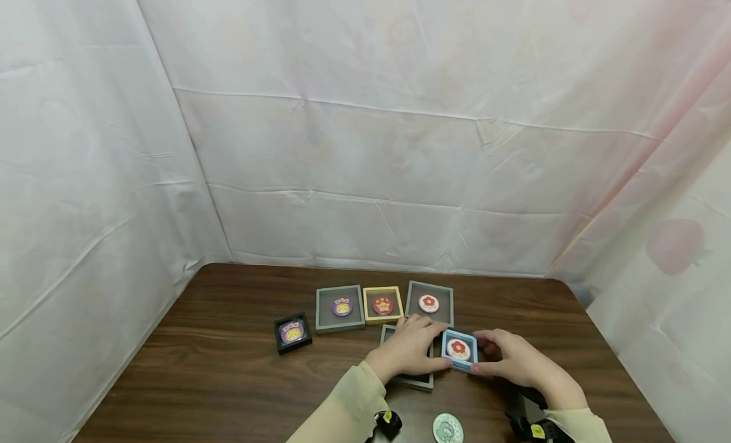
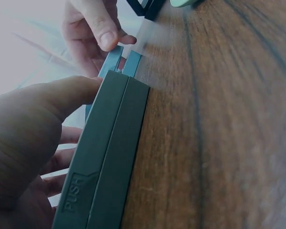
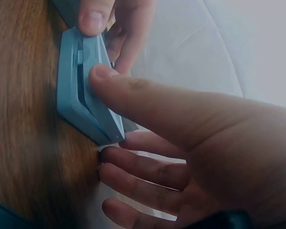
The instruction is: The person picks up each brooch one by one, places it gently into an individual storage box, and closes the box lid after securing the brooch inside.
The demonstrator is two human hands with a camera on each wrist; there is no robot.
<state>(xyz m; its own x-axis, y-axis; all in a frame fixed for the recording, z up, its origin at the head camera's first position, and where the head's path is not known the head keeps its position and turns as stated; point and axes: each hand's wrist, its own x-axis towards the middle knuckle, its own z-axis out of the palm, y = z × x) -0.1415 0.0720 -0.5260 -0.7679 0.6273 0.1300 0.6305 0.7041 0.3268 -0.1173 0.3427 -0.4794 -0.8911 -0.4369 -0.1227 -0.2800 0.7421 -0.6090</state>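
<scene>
A small light-blue square display frame [image 1: 459,365] holds a round white badge with a red flower [image 1: 459,349]. My left hand [image 1: 412,346] reaches over a grey frame [image 1: 419,384] and pinches the blue frame's left side, thumb at the near corner. On its right side, my right hand [image 1: 516,360] pinches it, thumb at the near edge and fingers behind. In the right wrist view, a gap runs between the two halves of the blue frame [image 3: 71,90], wider toward the right thumb. The inside of the grey frame is mostly hidden under my left hand.
Behind stand a grey frame with a purple-yellow badge [image 1: 323,310], a yellow frame with a red badge [image 1: 367,306] and a grey frame with a flower badge [image 1: 447,297]. A black frame [image 1: 280,341] lies left. A pale green round badge [image 1: 448,428] lies near the front.
</scene>
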